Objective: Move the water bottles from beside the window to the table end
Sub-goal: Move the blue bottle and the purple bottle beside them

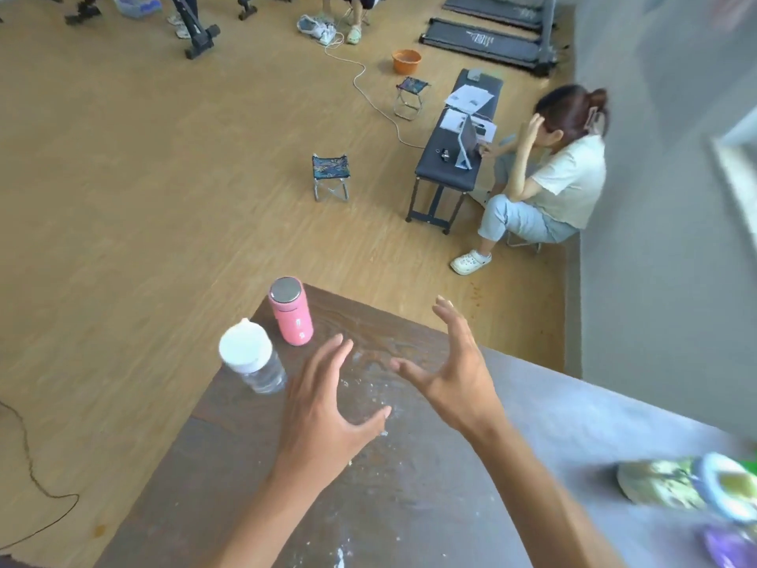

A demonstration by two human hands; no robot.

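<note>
A pink bottle with a silver lid stands upright at the far corner of the dark table. Just nearer, by the left edge, stands a clear bottle with a white cap. My left hand hovers open over the table to the right of the clear bottle, fingers spread, holding nothing. My right hand is open too, a little farther right and apart from both bottles.
Blurred colourful items lie at the table's right edge near the grey wall. On the wooden floor beyond are two small folding stools, a dark bench with papers and a tablet, an orange basin, and a seated person.
</note>
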